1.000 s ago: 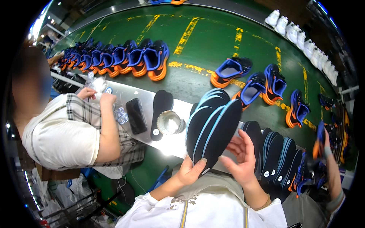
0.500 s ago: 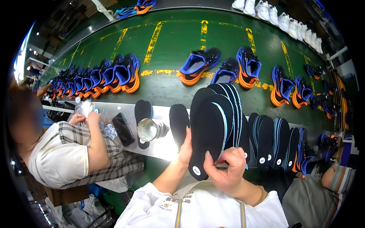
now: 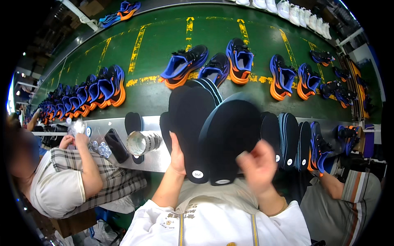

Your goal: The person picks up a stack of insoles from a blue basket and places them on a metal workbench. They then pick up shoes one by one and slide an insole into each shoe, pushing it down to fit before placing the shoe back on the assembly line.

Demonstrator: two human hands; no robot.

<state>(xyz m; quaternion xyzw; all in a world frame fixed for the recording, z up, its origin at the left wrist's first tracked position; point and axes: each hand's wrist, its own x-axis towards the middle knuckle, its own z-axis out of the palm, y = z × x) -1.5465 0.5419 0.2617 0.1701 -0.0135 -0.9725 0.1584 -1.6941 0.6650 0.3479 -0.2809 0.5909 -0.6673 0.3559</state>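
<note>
In front of my chest, my left hand (image 3: 177, 155) grips a stack of black shoe insoles (image 3: 186, 119) with light blue edges. A white round sticker marks the heel of the front one. Another black insole (image 3: 230, 137) leans off to the right of the stack, its upper end blurred, with a white sticker at its heel. Close to that insole's right side is my right hand (image 3: 262, 166), smeared by motion; whether its fingers touch the insole I cannot tell.
On the metal ledge lie more insoles (image 3: 288, 139), a clear roll of tape (image 3: 143, 142) and a black phone (image 3: 116, 145). Blue-and-orange sneakers (image 3: 240, 61) stand on the green belt (image 3: 160, 49). One co-worker (image 3: 61, 180) sits at left, another (image 3: 340, 205) at right.
The front insole has swung to the right, apart from the stack. My right hand has left the insoles' lower edge and moved up and right. The whole view has shifted.
</note>
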